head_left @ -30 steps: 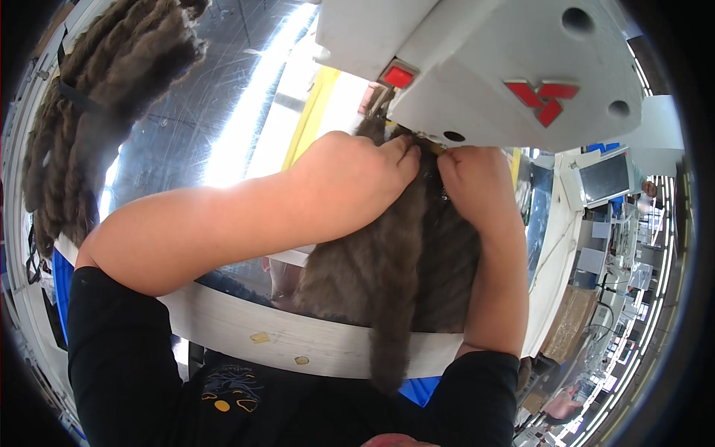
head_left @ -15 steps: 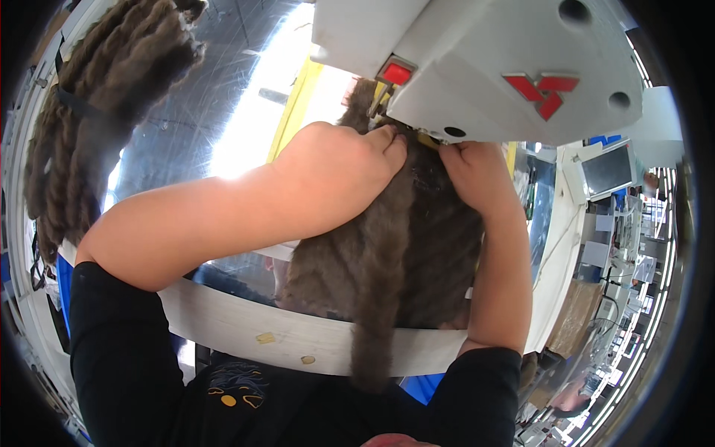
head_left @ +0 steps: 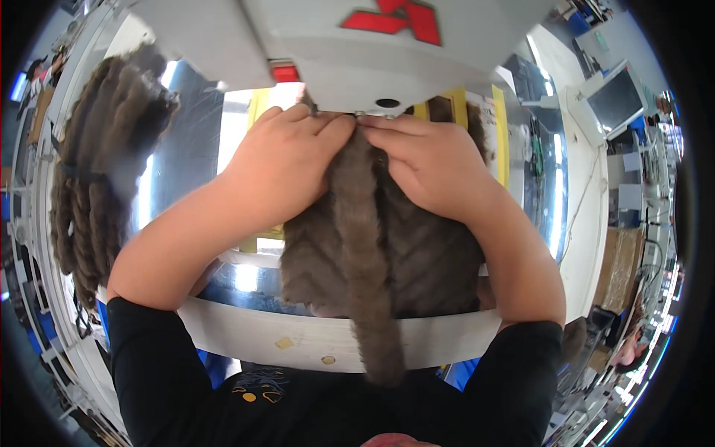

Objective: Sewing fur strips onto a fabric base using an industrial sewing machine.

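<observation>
A white industrial sewing machine head [head_left: 335, 59] hangs over the far edge of a brown fur panel [head_left: 432, 257]. A long, narrow fur strip [head_left: 361, 246] lies lengthwise on the panel, its near end drooping past the table's front edge. My left hand [head_left: 294, 153] is closed on the fur just left of the machine's working point, fingertips bent down. Close by on the right, my right hand [head_left: 432, 160] holds the fur with its fingers pressed together and pointing inward. The fingertips of both hands nearly meet below the machine head, which partly hides the fur's far edge.
On the left lies a bundle of brown fur strips [head_left: 97, 164] with a dark band. The shiny metal tabletop [head_left: 186, 134] has yellow tape [head_left: 500, 141] and a pale wooden front edge [head_left: 328, 343]. A monitor [head_left: 612, 97] and a cardboard box [head_left: 620, 261] stand to the right.
The view has shifted, so the machine sits further left in it. My right hand has come closer to my left, its fingers now stretched toward the strip. The fur stays held.
</observation>
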`<state>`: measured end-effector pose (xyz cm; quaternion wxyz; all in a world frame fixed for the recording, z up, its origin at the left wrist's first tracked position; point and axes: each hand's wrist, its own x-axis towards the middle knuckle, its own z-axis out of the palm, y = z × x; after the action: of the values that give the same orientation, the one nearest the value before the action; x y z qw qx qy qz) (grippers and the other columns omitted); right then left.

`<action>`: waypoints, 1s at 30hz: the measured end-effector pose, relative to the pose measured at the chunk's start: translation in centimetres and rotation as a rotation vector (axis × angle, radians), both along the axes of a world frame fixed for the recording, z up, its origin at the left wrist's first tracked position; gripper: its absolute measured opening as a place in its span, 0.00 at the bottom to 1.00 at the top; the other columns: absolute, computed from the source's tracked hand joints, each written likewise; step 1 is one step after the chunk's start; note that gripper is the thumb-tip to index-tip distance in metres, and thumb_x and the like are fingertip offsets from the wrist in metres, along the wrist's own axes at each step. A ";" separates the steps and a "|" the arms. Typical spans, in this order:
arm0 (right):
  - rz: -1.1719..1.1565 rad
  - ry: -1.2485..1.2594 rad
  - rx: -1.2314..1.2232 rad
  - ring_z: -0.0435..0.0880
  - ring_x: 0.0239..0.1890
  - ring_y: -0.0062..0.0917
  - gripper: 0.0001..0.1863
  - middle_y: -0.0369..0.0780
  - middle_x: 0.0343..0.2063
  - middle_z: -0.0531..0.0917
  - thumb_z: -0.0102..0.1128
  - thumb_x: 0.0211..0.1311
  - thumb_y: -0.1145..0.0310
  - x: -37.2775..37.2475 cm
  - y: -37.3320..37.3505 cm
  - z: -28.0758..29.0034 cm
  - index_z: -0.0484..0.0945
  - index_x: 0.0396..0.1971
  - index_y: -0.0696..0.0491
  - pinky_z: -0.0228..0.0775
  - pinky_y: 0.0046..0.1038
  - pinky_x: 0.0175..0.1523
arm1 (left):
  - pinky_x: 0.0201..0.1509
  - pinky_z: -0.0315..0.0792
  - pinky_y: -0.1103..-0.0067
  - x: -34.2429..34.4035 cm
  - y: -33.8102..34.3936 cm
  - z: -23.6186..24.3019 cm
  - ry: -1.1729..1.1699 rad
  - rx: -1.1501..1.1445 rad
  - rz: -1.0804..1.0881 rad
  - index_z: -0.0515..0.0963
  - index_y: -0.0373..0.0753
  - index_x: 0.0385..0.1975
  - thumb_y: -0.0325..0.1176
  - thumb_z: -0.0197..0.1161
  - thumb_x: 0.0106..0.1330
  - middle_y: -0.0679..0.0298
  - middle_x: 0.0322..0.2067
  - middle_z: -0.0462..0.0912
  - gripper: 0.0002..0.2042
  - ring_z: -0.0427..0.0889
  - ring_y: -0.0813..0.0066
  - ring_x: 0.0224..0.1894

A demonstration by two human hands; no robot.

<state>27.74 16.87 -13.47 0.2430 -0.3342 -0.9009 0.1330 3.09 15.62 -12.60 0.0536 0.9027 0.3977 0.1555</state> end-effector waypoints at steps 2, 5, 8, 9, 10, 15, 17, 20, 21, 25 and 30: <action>-0.011 -0.002 -0.004 0.88 0.47 0.35 0.17 0.38 0.51 0.88 0.61 0.61 0.71 0.1 -0.1 -0.1 0.86 0.49 0.53 0.82 0.35 0.48 | 0.49 0.73 0.65 0.3 0.1 0.3 0.006 -0.032 0.013 0.76 0.37 0.48 0.24 0.65 0.50 0.60 0.45 0.85 0.21 0.82 0.57 0.49; -0.002 -0.024 -0.014 0.88 0.46 0.35 0.16 0.37 0.51 0.88 0.61 0.62 0.70 0.1 -0.1 0.3 0.86 0.49 0.53 0.82 0.36 0.47 | 0.48 0.74 0.64 0.4 0.0 0.5 0.053 -0.035 0.013 0.76 0.36 0.48 0.23 0.64 0.51 0.59 0.45 0.85 0.21 0.82 0.56 0.50; -0.003 -0.054 -0.012 0.88 0.45 0.35 0.15 0.37 0.51 0.88 0.61 0.62 0.70 0.1 -0.2 0.5 0.87 0.48 0.53 0.82 0.36 0.47 | 0.47 0.75 0.62 0.6 0.2 0.8 0.033 -0.045 0.004 0.76 0.36 0.48 0.22 0.62 0.51 0.57 0.44 0.85 0.21 0.82 0.53 0.50; -0.006 -0.064 -0.003 0.88 0.45 0.35 0.15 0.37 0.50 0.88 0.61 0.62 0.70 0.0 -0.1 0.4 0.87 0.47 0.53 0.82 0.36 0.47 | 0.47 0.75 0.62 0.6 0.2 0.9 0.037 -0.050 0.003 0.76 0.36 0.48 0.22 0.62 0.51 0.57 0.44 0.85 0.21 0.82 0.53 0.50; -0.007 -0.061 -0.007 0.88 0.45 0.35 0.15 0.37 0.50 0.88 0.61 0.62 0.70 0.0 -0.1 0.4 0.87 0.47 0.53 0.82 0.36 0.47 | 0.49 0.75 0.60 0.6 0.3 1.1 0.034 -0.102 0.006 0.76 0.34 0.51 0.20 0.60 0.50 0.52 0.45 0.84 0.23 0.81 0.47 0.49; -0.012 -0.070 -0.002 0.88 0.46 0.36 0.13 0.37 0.49 0.88 0.60 0.62 0.70 -0.3 -0.4 0.8 0.86 0.45 0.54 0.82 0.37 0.48 | 0.52 0.75 0.58 0.6 0.1 1.5 0.039 -0.139 0.018 0.76 0.33 0.54 0.18 0.58 0.49 0.48 0.46 0.84 0.26 0.81 0.42 0.48; -0.010 -0.065 -0.008 0.88 0.47 0.37 0.13 0.38 0.48 0.88 0.60 0.62 0.71 -0.3 -0.5 1.1 0.86 0.45 0.54 0.82 0.38 0.49 | 0.54 0.76 0.59 0.7 0.1 1.8 0.072 -0.157 0.012 0.75 0.32 0.54 0.18 0.59 0.49 0.48 0.51 0.84 0.26 0.81 0.44 0.51; 0.005 -0.062 -0.019 0.87 0.47 0.38 0.13 0.39 0.48 0.88 0.59 0.62 0.71 -0.5 -0.6 1.4 0.86 0.44 0.55 0.82 0.39 0.50 | 0.57 0.76 0.61 0.3 -0.1 1.4 0.055 -0.115 -0.006 0.75 0.32 0.55 0.19 0.60 0.50 0.48 0.57 0.82 0.27 0.82 0.46 0.54; 0.005 -0.071 -0.024 0.87 0.47 0.39 0.13 0.39 0.48 0.88 0.59 0.62 0.71 -0.5 -0.7 1.5 0.86 0.44 0.55 0.82 0.39 0.50 | 0.57 0.76 0.61 0.3 -0.2 1.5 0.054 -0.114 0.000 0.75 0.32 0.55 0.19 0.60 0.50 0.48 0.57 0.82 0.27 0.82 0.46 0.54; 0.006 -0.082 -0.032 0.87 0.48 0.39 0.12 0.40 0.47 0.88 0.58 0.61 0.72 -0.7 -1.1 1.8 0.86 0.43 0.55 0.81 0.39 0.50 | 0.58 0.77 0.62 0.2 -0.5 1.6 0.093 -0.121 -0.007 0.76 0.33 0.55 0.20 0.61 0.50 0.50 0.61 0.80 0.26 0.82 0.49 0.56; 0.011 -0.124 -0.093 0.87 0.46 0.39 0.12 0.40 0.45 0.88 0.58 0.61 0.72 -0.6 -1.6 2.3 0.86 0.42 0.56 0.82 0.40 0.48 | 0.54 0.79 0.62 0.2 -0.8 1.8 0.104 -0.153 -0.030 0.77 0.33 0.54 0.21 0.62 0.50 0.52 0.60 0.81 0.25 0.84 0.51 0.52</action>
<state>27.14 15.23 -11.13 0.1704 -0.3477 -0.9089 0.1551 3.24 14.79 -10.76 0.1039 0.9086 0.3971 0.0766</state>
